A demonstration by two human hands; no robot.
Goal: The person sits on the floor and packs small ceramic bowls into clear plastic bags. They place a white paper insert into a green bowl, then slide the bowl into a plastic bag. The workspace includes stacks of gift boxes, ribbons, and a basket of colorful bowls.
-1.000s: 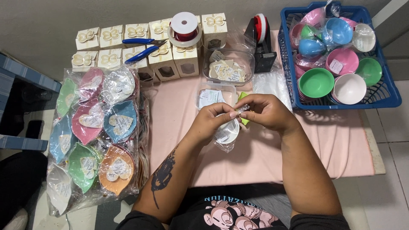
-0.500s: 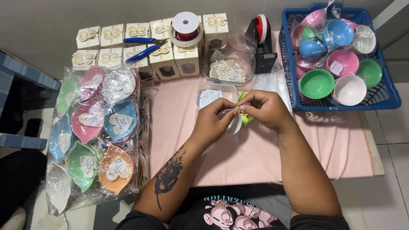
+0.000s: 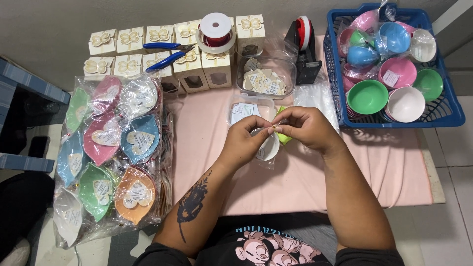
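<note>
White bowl [image 3: 268, 147] | bagged, mostly hidden behind both hands [image 3: 276, 129]

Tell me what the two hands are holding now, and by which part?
Both hands, left hand and right hand, pinch the gathered top of a clear bag holding a white bowl.

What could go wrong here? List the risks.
1. The left hand and right hand pinch something tiny above the white bowl; it could slip and get lost.
2. The blue pliers lie across the small boxes, and might slide off if bumped.
</note>
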